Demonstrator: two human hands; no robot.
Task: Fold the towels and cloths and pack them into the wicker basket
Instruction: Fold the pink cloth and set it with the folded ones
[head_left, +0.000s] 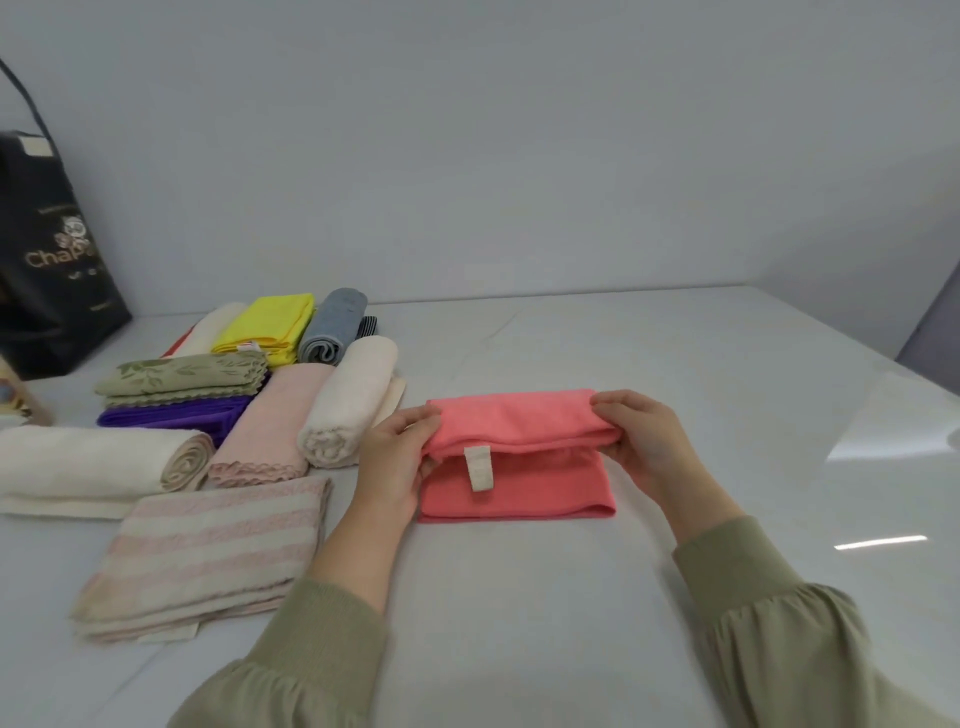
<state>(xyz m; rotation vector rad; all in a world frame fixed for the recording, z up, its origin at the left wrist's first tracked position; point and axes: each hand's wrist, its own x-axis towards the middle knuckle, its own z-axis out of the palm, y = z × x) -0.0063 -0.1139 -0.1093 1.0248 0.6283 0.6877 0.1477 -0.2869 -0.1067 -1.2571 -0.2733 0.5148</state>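
So, sleeves: olive left sleeve (301, 649) and right sleeve (779, 623) at the bottom edge, forearms reaching over the white table (519, 623).
Striped towel (208, 551): folded flat, near left; thick terry, looks the bulkiest.
Left hand (400, 457): pinches the left end of the coral cloth's upper flap, fingers curled over the top edge.
Right hand (639, 441): pinches the right end of the same flap, thumb toward the camera, fingers over the top.
Coral cloth (519, 488): centre of the table, between both hands; bottom layer flat, top flap raised mid-fold, cream tag (479, 467) showing.
Handling: probably light, thin, limp; sags unless both ends are held. Take the flap by its end corners, then carry the folded cloth flat from beneath so it can't open.
Rolled cream towel (93, 462): left, lying on its side.
Pink towel (270, 431): folded, just beside a cream roll (353, 395).
Far pile: purple cloth (171, 415), green leaf cloth (182, 379), yellow cloth (265, 325), grey roll (332, 327).
Black bag (52, 260): far left against the wall.
Wicker basket: not visible.
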